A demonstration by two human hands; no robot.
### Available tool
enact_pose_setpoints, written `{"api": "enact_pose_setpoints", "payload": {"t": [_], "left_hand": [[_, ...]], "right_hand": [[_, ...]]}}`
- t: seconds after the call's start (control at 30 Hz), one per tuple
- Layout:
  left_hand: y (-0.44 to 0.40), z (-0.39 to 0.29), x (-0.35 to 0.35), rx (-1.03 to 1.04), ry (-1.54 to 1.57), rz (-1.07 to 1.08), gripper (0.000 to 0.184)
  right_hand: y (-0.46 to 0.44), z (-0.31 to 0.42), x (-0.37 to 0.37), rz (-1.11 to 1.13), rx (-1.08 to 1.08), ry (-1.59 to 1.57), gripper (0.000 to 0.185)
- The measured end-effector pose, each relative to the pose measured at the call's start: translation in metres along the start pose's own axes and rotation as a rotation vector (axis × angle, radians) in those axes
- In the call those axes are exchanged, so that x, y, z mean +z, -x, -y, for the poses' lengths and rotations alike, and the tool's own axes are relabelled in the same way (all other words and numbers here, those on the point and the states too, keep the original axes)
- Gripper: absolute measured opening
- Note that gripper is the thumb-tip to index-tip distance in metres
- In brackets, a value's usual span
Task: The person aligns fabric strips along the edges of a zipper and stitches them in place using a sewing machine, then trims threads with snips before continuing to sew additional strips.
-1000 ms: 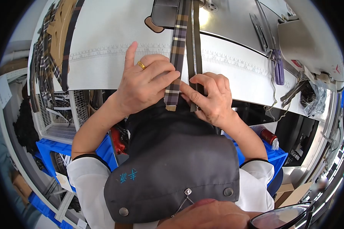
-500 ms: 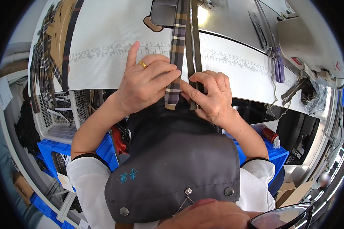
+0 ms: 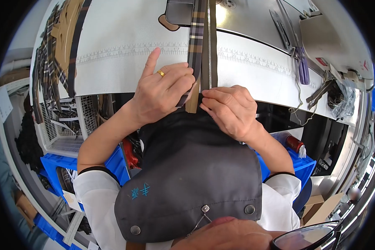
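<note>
Where the table's (image 3: 112, 73) near edge passes under my two hands, I have one zipper (image 3: 209, 50) and one plaid strip (image 3: 196, 41), lying side by side and running down from the far side. My left hand (image 3: 158, 93) is pinched nearly closed on the plaid strip, one finger raised, one ring (image 3: 161, 73) on it. One tan strip (image 3: 192, 100) shows beside the plaid one and hangs past the near edge. My right hand (image 3: 231, 110) has its fingertips drawn together on the zipper's lower end, at that edge.

Toward the right edge I count one purple handle (image 3: 303, 71) and, near the right corner, one plastic bag (image 3: 344, 104). Several strips (image 3: 50, 79) hang over the near left corner. Below are one white basket (image 3: 66, 137), two blue crates (image 3: 54, 164) and one red cylinder (image 3: 294, 144).
</note>
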State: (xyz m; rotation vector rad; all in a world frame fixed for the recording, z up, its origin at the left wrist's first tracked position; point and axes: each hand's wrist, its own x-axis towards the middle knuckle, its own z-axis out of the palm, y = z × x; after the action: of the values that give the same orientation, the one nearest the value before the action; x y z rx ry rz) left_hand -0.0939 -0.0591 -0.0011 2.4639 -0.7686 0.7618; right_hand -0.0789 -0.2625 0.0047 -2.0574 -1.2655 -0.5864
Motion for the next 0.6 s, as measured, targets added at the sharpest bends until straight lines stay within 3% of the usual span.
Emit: {"api": "enact_pose_setpoints", "payload": {"t": [0.6], "left_hand": [[0.002, 0.003, 0.000, -0.030, 0.047, -0.004, 0.019]], "right_hand": [[-0.010, 0.013, 0.006, 0.064, 0.038, 0.008, 0.022]]}}
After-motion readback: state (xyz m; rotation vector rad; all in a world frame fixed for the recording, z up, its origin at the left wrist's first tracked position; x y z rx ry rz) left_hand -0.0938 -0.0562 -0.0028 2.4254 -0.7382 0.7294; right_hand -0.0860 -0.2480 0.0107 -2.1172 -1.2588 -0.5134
